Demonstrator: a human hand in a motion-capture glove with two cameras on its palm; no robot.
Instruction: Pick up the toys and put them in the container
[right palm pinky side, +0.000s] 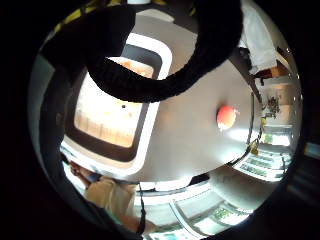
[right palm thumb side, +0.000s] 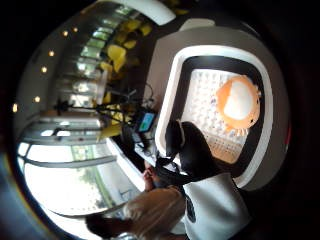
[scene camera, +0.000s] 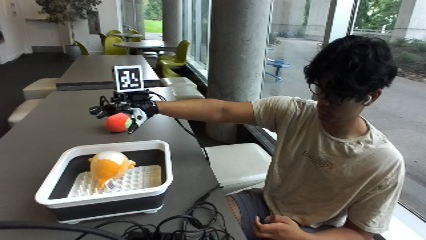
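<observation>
No brand or writing can be read on anything. 2 toys show: 1 orange toy (scene camera: 110, 167) lies in the container (scene camera: 56, 175) on its white grid, and 1 red ball (scene camera: 118, 122) sits on the table (scene camera: 46, 125) — well apart from the container. The right hand (scene camera: 130, 111) reaches out above the ball, fingers spread and gently curved, holding nothing; whether it touches the ball cannot be told.

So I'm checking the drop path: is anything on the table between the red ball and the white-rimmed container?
Nothing visible: bare grey table lies between the round red toy ball and the white-rimmed dark container, which holds an orange plush toy.
</observation>
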